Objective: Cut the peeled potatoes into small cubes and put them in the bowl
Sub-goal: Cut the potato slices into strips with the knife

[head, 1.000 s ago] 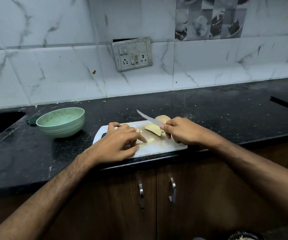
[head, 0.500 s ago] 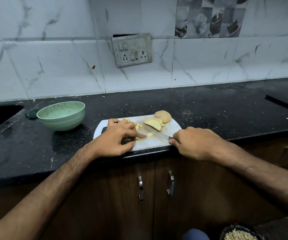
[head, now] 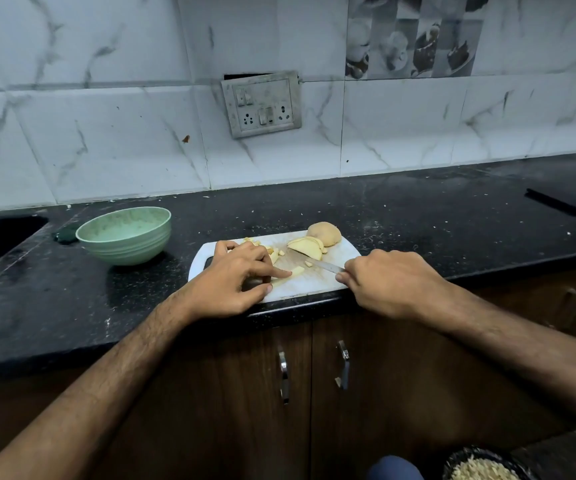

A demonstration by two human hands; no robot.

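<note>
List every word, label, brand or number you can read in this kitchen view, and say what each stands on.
No text can be read anywhere.
switch plate: switches and sockets only, no legible marking.
picture tile: cups and desserts, no words.
green bowl, cutting board, knife: no labels visible.
</note>
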